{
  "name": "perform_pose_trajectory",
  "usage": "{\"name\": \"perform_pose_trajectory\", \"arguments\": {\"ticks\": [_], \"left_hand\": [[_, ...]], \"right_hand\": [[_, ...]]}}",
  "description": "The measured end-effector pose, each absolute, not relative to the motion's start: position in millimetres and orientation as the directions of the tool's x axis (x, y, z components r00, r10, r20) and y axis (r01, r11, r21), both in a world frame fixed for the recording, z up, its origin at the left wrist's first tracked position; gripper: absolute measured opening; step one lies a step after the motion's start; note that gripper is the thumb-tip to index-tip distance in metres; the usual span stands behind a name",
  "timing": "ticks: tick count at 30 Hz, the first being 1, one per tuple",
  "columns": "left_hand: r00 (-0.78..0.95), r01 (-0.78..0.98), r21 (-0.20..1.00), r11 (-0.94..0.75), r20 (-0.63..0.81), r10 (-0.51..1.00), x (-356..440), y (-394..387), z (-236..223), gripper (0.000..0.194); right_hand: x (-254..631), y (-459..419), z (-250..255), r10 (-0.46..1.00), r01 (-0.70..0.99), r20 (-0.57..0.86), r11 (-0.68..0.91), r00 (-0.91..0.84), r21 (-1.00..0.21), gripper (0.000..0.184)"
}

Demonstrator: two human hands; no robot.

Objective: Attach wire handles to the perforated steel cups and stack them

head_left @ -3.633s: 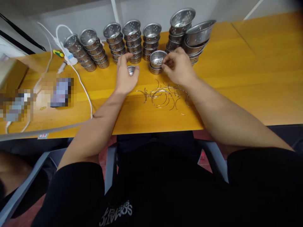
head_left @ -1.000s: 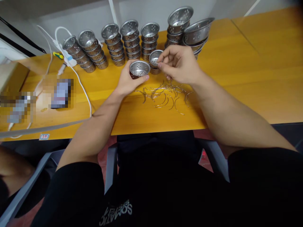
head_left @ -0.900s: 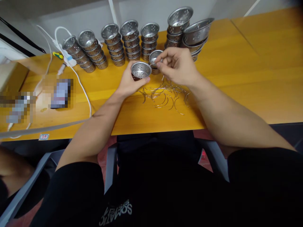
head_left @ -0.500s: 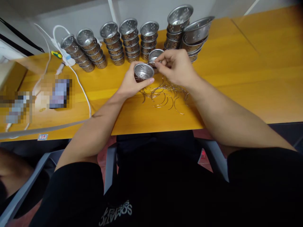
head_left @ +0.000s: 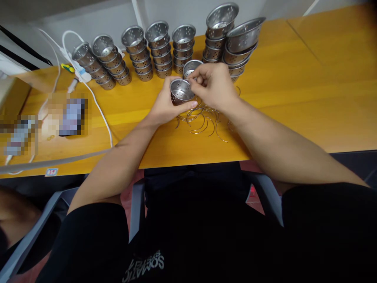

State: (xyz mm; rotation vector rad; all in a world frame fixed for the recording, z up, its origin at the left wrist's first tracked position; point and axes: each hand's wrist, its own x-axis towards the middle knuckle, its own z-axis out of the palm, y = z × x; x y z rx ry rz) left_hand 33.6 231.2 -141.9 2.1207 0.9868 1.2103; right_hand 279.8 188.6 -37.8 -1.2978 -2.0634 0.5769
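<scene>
A perforated steel cup (head_left: pixel 182 93) rests in my left hand (head_left: pixel 163 103), its fingers and thumb wrapped round the side. The cup is tilted, its mouth facing up and toward me. At its far right rim my right hand (head_left: pixel 216 83) is closed in a pinch. A thin curved wire appears to be between the fingertips, mostly hidden by them. Loose curved wires (head_left: pixel 203 118) lie in a tangle on the table below both hands. Just behind the held cup stands another perforated cup (head_left: pixel 191 67), partly covered by my right fingers.
Stacks of perforated cups (head_left: pixel 159 47) line the back of the wooden table (head_left: pixel 309 102). Larger bowls (head_left: pixel 240 47) lean in a tilted stack behind my right hand. On the left are a phone (head_left: pixel 72 117), a white cable (head_left: pixel 101 114) and a power strip (head_left: pixel 82 74).
The held cup has shifted slightly right and tilted more toward me. My right hand has moved a little left, bringing its fingertips to the cup's rim.
</scene>
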Motion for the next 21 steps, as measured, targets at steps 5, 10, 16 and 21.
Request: {"name": "perform_pose_trajectory", "arguments": {"ticks": [5,10,16,21], "left_hand": [[0.32,0.336,0.712,-0.616,0.529,0.786,36.3,227.7,-139.1,0.1],[0.344,0.278,0.774,-0.569,0.473,0.811,31.7,226.8,-130.7,0.094],[0.433,0.211,0.821,-0.531,0.409,0.804,25.3,225.3,-124.9,0.087],[0.411,0.217,0.825,-0.522,0.408,0.815,29.8,227.4,-128.6,0.086]], "right_hand": [[269.1,184.9,-33.9,0.905,0.662,0.253,0.424,-0.343,-0.619,0.075],[274.7,178.9,-22.7,0.896,0.49,0.185,0.383,-0.403,-0.783,0.076],[288.1,177.8,-15.8,0.808,0.325,0.138,0.378,-0.572,-0.867,0.092],[283.8,180.6,-17.4,0.827,0.318,0.157,0.373,-0.54,-0.872,0.095]]}}
